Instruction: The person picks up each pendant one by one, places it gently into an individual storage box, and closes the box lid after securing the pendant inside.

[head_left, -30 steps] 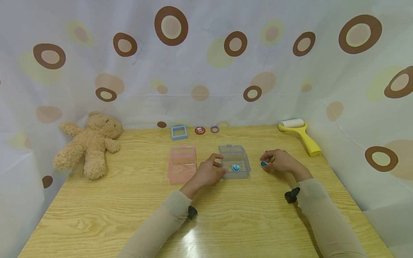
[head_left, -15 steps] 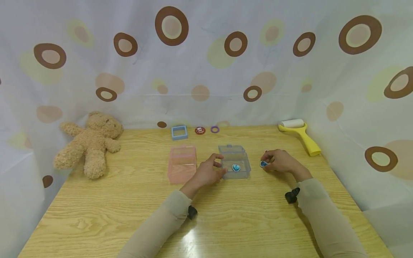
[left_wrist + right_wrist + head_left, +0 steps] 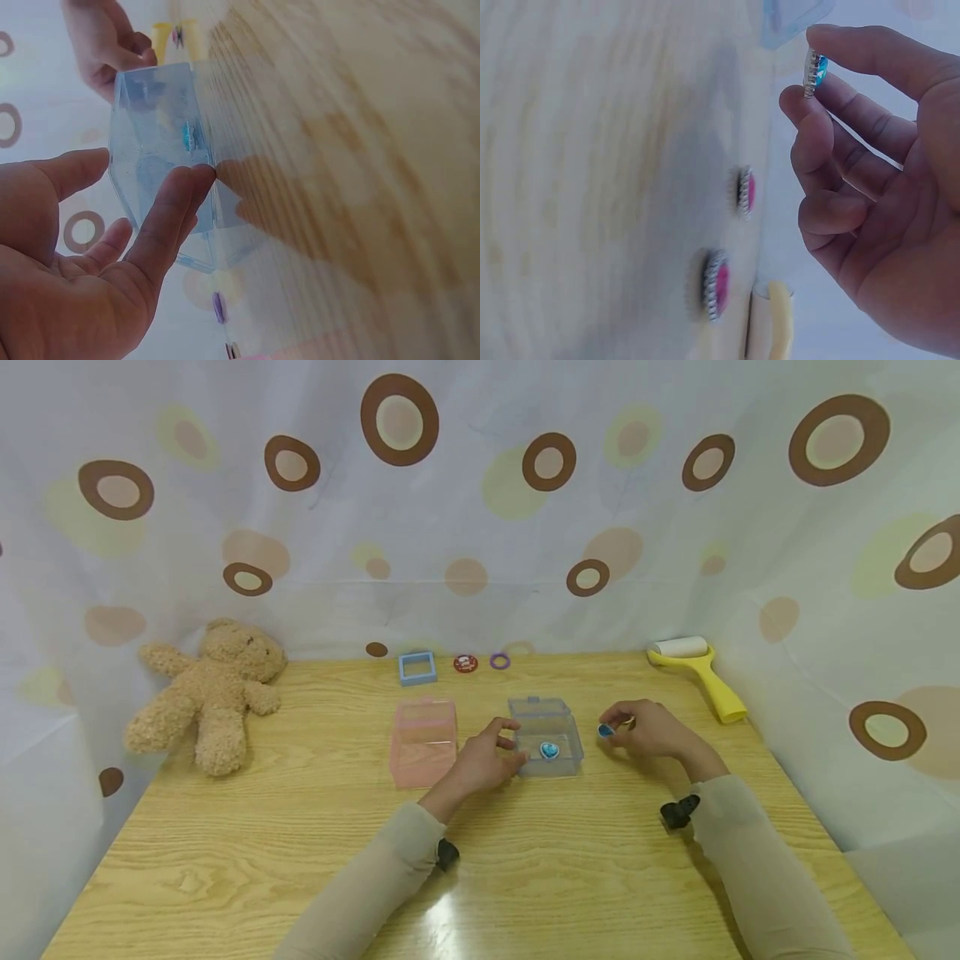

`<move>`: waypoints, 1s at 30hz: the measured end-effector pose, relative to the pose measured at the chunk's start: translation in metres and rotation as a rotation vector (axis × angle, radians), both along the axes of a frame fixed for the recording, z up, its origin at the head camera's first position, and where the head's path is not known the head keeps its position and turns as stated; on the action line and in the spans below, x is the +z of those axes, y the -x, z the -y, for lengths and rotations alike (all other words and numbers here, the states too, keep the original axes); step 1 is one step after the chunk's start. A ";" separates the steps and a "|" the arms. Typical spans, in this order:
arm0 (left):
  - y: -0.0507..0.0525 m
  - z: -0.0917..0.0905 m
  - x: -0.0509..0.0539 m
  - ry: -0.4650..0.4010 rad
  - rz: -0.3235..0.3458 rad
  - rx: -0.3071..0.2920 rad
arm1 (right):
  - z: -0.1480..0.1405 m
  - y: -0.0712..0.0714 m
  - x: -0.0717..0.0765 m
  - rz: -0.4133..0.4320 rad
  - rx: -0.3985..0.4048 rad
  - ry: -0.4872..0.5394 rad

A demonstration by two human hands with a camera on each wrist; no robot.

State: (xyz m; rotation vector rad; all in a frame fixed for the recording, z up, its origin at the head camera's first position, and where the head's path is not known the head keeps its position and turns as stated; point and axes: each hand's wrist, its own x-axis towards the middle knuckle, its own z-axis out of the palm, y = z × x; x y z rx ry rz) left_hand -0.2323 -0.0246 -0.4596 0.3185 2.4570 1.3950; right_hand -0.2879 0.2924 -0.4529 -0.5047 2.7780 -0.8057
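An open clear bluish box (image 3: 531, 767) stands mid-table with its lid tipped back and one blue gem (image 3: 550, 750) inside. My left hand (image 3: 483, 764) is at the box's left side, its fingers spread and loosely bent around that edge; in the left wrist view the left hand (image 3: 97, 255) has its fingertips against the box (image 3: 154, 112). To the right of the box, my right hand (image 3: 651, 731) pinches a second blue gem (image 3: 606, 730). The right wrist view shows that gem (image 3: 814, 71) between thumb and finger of the right hand (image 3: 892, 150), above the table surface.
Two pink gems, one nearer (image 3: 716, 285) and one farther (image 3: 746, 191), lie by the right hand. An open pink box (image 3: 423, 768) is left of the left hand. Along the back are a teddy bear (image 3: 217, 693), blue frame (image 3: 417, 680), red disc (image 3: 465, 663), purple ring (image 3: 499, 667) and yellow-handled roller (image 3: 716, 685).
My right hand has lifted the blue gem and moved slightly left, towards the clear box. The left hand has stayed in place.
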 end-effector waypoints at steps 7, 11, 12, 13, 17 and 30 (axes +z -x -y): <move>-0.001 0.000 0.002 0.016 -0.004 0.004 | 0.012 -0.003 0.012 -0.046 -0.001 0.015; -0.002 0.000 0.003 0.010 -0.001 0.007 | 0.019 -0.004 0.018 -0.054 0.009 0.034; -0.002 0.000 0.003 0.009 -0.001 0.007 | 0.021 -0.004 0.019 -0.056 0.011 0.036; -0.002 0.000 0.003 0.008 0.000 0.006 | 0.022 -0.004 0.020 -0.057 0.016 0.038; -0.002 0.000 0.002 0.007 0.001 0.004 | 0.030 -0.005 0.023 -0.078 0.034 0.041; -0.002 -0.001 0.002 0.018 -0.016 0.002 | 0.057 -0.006 0.020 -0.091 0.101 0.083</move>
